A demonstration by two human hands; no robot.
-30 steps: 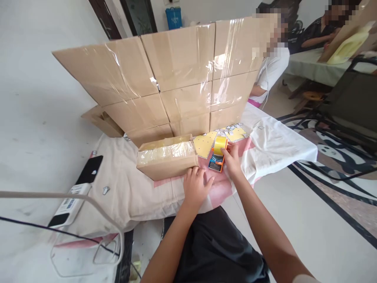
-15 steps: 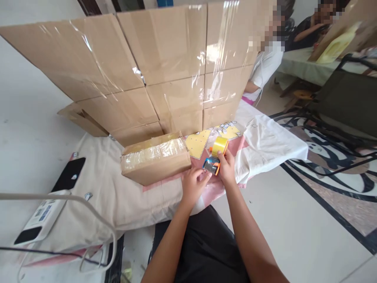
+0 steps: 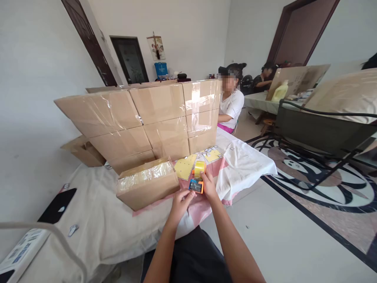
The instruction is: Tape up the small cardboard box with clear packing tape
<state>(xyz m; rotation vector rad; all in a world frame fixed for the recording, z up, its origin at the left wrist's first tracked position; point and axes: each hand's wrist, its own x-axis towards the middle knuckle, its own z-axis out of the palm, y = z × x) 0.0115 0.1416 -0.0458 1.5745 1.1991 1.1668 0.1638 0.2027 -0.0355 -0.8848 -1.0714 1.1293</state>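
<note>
My right hand (image 3: 209,185) is wrapped around the side of a tape dispenser (image 3: 196,186) with orange and blue parts. A roll of yellowish packing tape (image 3: 199,168) sits in its far end. At the dispenser's near end, the thumb and fingers of my left hand (image 3: 179,204) pinch together, on what looks like the clear end of the tape; the exact grip is small in view. Left of the dispenser, a cardboard box (image 3: 150,194) lies on the cloth-covered table (image 3: 118,236), clear tape along its top.
Stacked cardboard boxes (image 3: 159,106) form a wall behind. An opened carton (image 3: 88,153) stands by the left wall. A black-and-white device (image 3: 26,247) lies at the left under a pale cable (image 3: 59,236). Beyond the boxes sits a person in a white shirt (image 3: 232,108). A dark folding chair (image 3: 321,129) stands right.
The view has tilted up and shows more of the room. Both hands remain at the tape dispenser, which looks turned slightly.
</note>
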